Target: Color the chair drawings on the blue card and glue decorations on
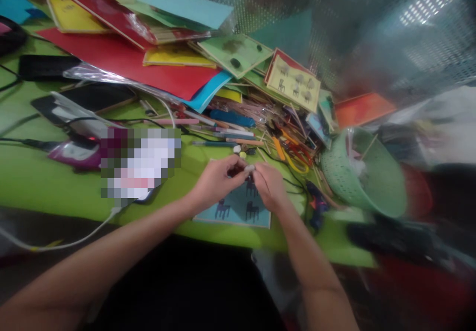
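My left hand [217,181] and my right hand [268,186] meet over a light blue card [238,211] printed with small black chair shapes, lying on the green table [44,182]. Both hands are pinched together, fingertips touching around a small pale piece [250,168] that is too small and blurred to name. A few little round bits [240,151] lie just beyond my fingers.
A heap of coloured paper and cards [148,48] covers the back of the table. Pens, sticks and orange-handled scissors [293,155] lie behind the hands. A green mesh basket [366,182] stands tilted at the right, a glue gun [316,204] beside it. Cables and a phone lie left.
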The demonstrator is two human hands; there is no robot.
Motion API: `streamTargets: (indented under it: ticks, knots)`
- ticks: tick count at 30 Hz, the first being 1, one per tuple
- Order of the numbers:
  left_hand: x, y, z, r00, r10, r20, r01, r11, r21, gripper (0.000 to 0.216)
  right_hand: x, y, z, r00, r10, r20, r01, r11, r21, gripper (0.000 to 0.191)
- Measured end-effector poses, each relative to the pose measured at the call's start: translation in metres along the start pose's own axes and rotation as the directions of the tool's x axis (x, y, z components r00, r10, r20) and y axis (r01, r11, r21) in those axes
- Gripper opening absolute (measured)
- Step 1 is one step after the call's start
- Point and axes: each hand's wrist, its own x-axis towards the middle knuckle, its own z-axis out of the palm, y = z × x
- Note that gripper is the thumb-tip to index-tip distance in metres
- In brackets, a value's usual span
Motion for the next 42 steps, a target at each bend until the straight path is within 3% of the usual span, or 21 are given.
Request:
streamTargets:
  ticks: [7,10,15,19,25,34,42]
  knots:
    - [0.002,0.005,-0.001,0.995,-0.100,0.030,0.104,0.958,-0.266,0.025,-0.002,-0.001,-0.002,0.998,0.064,0.004,-0.063,0.970,0.236,0.034]
    - [0.003,0.004,-0.001,0.994,-0.106,0.015,0.106,0.948,-0.301,0.023,-0.002,-0.002,-0.003,0.992,0.118,-0.052,-0.103,0.966,0.238,0.027]
    - [0.003,-0.004,0.001,0.996,-0.080,-0.039,0.070,0.974,-0.215,0.024,-0.003,-0.003,-0.002,0.982,0.024,-0.185,-0.012,0.998,0.062,0.013]
    - [0.001,-0.004,0.002,0.994,-0.020,-0.105,0.018,1.000,-0.024,0.022,-0.003,-0.005,-0.002,0.971,-0.058,-0.232,0.038,0.995,-0.091,0.006]
    - [0.000,0.002,0.002,0.994,0.025,-0.104,-0.014,0.994,0.109,0.012,-0.003,-0.009,-0.001,0.969,-0.070,-0.235,0.053,0.996,-0.079,0.011]
    - [0.005,-0.002,0.000,0.990,-0.141,-0.021,0.133,0.963,-0.232,0.035,-0.004,-0.009,-0.004,0.961,0.143,-0.236,-0.074,0.958,0.277,0.009]
    - [0.007,0.004,-0.002,0.986,-0.165,0.019,0.161,0.915,-0.370,0.031,-0.003,-0.009,-0.006,0.959,0.144,-0.243,-0.072,0.956,0.283,0.008]
